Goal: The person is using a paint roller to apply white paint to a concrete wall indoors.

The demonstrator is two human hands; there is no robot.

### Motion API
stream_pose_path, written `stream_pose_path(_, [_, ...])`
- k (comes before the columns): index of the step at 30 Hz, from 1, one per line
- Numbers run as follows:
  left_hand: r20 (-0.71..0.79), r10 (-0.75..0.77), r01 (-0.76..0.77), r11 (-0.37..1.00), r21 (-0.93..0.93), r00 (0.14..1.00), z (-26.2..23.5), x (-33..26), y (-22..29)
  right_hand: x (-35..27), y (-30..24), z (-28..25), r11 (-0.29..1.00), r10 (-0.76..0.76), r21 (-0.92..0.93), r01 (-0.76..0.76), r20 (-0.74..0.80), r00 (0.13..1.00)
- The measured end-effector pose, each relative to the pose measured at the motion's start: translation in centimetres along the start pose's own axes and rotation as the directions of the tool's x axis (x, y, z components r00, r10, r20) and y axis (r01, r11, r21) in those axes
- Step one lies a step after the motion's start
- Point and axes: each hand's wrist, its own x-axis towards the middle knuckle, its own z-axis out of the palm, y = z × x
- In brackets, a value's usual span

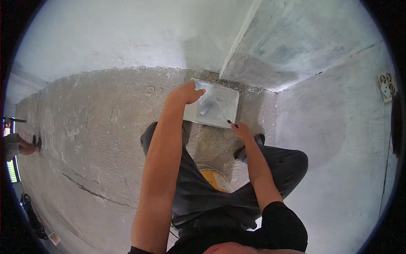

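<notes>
A white paint tray [231, 94] with a ribbed slope lies on the floor near the wall corner. My left hand [186, 92] is closed on the tray's left rim, its thumb over the inside. In my right hand [241, 130], fingers wrapped, is the black handle of a small paint roller [229, 122]. Its thin bent wire reaches over the tray's right part. The roller head seems to rest in the wet, greyish-white middle of the tray, but its outline is hard to make out there.
A yellow-orange bucket [215, 179] stands between my legs. Pale walls [313, 122] meet in a corner behind and right of the tray. A socket panel [385, 87] is on the right wall. Another person's legs [25, 145] show far left; a dark bundle [31, 213] lies below.
</notes>
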Motion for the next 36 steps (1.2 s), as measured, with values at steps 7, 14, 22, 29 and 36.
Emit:
stream_pose_path(7, [0.018, -0.007, 0.006, 0.999, 0.035, 1.0, -0.9, -0.2, 0.1, 2.1, -7.4, 1.0, 0.996, 0.019, -0.081, -0.024, -0.06, 0.998])
stream_pose_path(14, [0.078, -0.03, 0.024, 0.996, 0.081, 0.997, -0.9, -0.6, 1.1, -1.1, -3.7, 2.8, 0.968, 0.16, 0.225, -0.115, -0.197, 0.967])
stream_pose_path(22, [0.075, 0.012, -0.017, 0.997, 0.069, 0.997, 0.4, 0.4, 2.6, 2.0, 2.1, 2.5, 0.87, 0.298, 0.487, -0.08, -0.391, 0.871])
stream_pose_path(29, [0.054, 0.02, -0.025, 0.996, 0.085, 0.998, 0.9, 0.4, 3.3, 7.3, 5.4, 4.9, 0.814, 0.434, 0.549, -0.192, -0.353, 0.829])
stream_pose_path(36, [0.054, 0.021, -0.026, 0.996, 0.091, 0.998, 0.6, 1.0, 3.5, 8.5, 3.5, 2.1, 0.789, 0.322, 0.611, -0.066, -0.318, 0.892])
